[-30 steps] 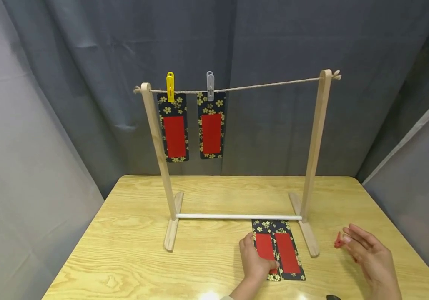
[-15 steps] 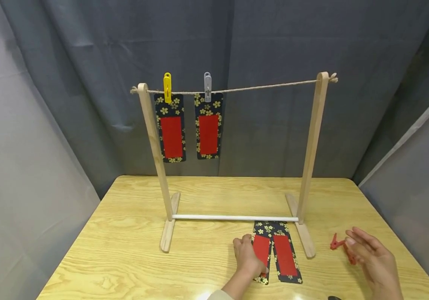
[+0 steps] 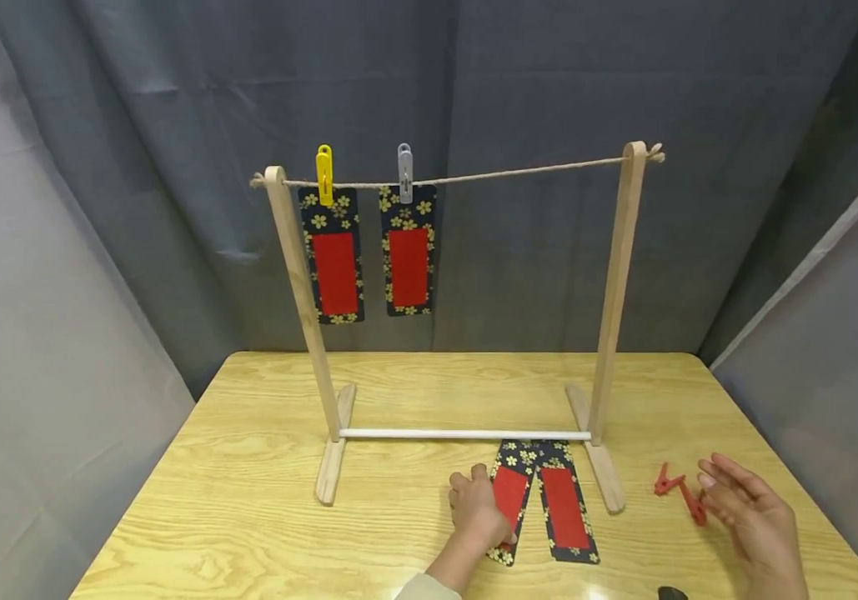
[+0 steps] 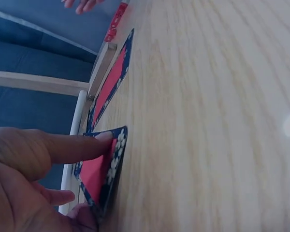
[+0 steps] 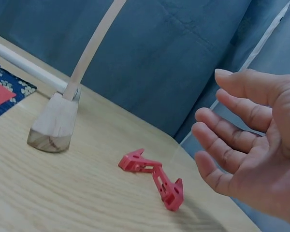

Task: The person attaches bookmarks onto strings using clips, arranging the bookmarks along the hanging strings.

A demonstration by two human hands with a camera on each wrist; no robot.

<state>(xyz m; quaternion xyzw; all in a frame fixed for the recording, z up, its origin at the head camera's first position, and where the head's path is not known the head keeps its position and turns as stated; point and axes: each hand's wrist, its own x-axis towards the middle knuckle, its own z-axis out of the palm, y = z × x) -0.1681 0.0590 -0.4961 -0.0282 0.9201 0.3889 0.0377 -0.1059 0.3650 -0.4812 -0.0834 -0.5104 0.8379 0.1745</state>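
Well, pinched card [image 3: 509, 492]: on the table [image 3: 248, 517] at 5 o'clock from the middle of the white crossbar [image 3: 429, 434]; its near end bends up off the wood.
Left hand [image 3: 475, 510]: at the card's 8 o'clock side, forearm coming from 7 o'clock; thumb on top, grasping the near end.
Second card [image 3: 567, 510]: flat at 3 o'clock from the first, a wedge of wood between them widening towards 6 o'clock.
Right hand [image 3: 755, 521]: holding nothing, fingers loosely bent towards 10 o'clock, near the table's 3 o'clock edge.
Red clips [image 3: 694, 505]: a pair at 9 o'clock from the right hand, end to end, just beside its fingertips.
Stand foot [image 3: 605, 479]: between second card and clips.
Rope [image 3: 526, 173]: across the stand's top; the yellow peg [image 3: 325, 175] and grey peg [image 3: 405, 175] each grip a hanging card [image 3: 408, 271], around 11 o'clock from the crossbar.
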